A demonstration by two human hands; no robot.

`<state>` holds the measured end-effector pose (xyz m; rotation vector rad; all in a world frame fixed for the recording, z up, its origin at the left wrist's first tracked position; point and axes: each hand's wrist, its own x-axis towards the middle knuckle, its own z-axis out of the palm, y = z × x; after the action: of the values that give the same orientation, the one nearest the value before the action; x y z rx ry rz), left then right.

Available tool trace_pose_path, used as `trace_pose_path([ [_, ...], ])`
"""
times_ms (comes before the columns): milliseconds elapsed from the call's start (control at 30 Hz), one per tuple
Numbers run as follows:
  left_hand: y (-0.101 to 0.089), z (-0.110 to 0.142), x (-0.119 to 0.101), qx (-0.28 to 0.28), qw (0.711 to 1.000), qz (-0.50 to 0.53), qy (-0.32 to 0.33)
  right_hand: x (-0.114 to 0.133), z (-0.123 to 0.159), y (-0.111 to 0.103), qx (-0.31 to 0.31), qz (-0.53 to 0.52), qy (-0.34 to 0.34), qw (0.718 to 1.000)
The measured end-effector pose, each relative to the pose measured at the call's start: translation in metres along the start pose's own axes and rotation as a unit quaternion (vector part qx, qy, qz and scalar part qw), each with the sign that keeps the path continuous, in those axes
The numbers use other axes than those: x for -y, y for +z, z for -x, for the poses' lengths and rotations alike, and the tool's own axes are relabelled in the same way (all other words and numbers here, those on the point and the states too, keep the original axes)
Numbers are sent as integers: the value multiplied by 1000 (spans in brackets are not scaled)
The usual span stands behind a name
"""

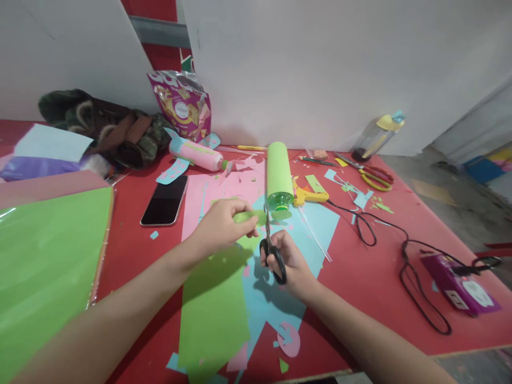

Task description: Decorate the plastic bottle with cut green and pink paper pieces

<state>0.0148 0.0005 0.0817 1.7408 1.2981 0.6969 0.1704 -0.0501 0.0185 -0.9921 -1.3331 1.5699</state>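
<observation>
Pinched in my left hand point(230, 224) is a small piece of green paper point(248, 216). My right hand point(290, 261) has its fingers through the black handles of a pair of scissors point(268, 234), blades pointing away from me, beside the paper's right end. Whether the blades touch the paper I cannot tell. Just beyond lies a bottle wrapped in green paper point(279, 169), its clear green neck toward me. Beneath my hands are a green sheet point(216, 314) and a light blue sheet point(276, 304), scattered with scraps.
Right of the bottle lies a yellow glue gun point(310, 196), its black cord point(406, 256) running to a purple power box point(460, 282). A phone point(165, 201), a pink paper-wrapped bottle point(196, 153) and a snack bag point(182, 104) are left. More scissors point(374, 175) and a clear bottle point(378, 137) stand back right.
</observation>
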Motion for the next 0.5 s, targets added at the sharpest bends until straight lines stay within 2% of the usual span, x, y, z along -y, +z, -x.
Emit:
trace_pose_path([
  [167,-6,-1,2,28,999,6,-16,0,0,0,2,7,4,1000],
  [400,-16,-4,6,62,997,-40,3,-2,1,1,3,1,14,1000],
  [500,-21,-5,5,88,994,-71,-9,-3,0,0,12,-4,24,1000],
])
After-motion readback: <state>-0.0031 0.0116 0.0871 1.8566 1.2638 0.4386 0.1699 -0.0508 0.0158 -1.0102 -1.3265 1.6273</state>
